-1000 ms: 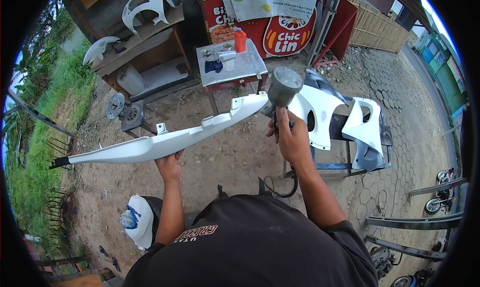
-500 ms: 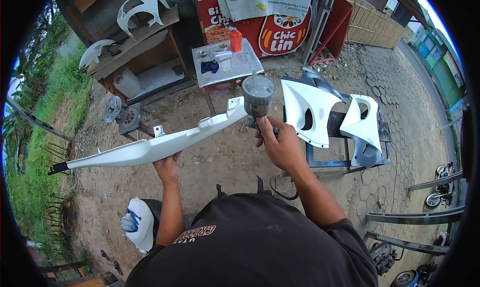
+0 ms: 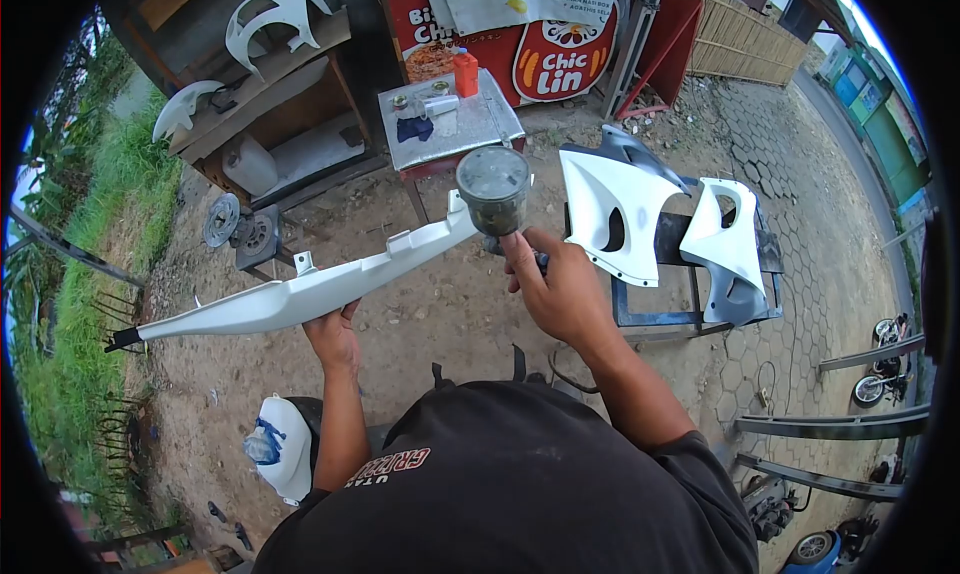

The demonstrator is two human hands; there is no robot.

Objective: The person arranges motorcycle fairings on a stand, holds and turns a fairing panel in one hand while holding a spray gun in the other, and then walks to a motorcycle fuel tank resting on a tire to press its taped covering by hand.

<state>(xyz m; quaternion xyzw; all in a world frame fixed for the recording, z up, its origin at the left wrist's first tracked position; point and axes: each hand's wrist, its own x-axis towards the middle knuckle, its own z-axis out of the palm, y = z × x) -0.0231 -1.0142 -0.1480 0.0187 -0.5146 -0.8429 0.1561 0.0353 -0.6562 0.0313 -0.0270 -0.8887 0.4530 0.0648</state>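
My left hand is closed around the underside of a long white body panel, holding it up in front of me. The panel slopes from a dark tip at the far left up to its tabbed right end. In my right hand is a spray gun with a round cup on top, my fingers wrapped round its grip. The cup sits in front of the panel's right end and hides part of it. The gun's nozzle and trigger are mostly hidden behind the cup and my fingers.
A small silver-topped table holds a red-orange bottle, small cans and a dark cloth. White fairing panels rest on a metal stand at right. A wooden cabinet carries more white parts. A white part lies low left.
My right hand has moved the spray gun slightly left along the panel, and its cup now covers more of the right end. My left hand and the panel have barely shifted.
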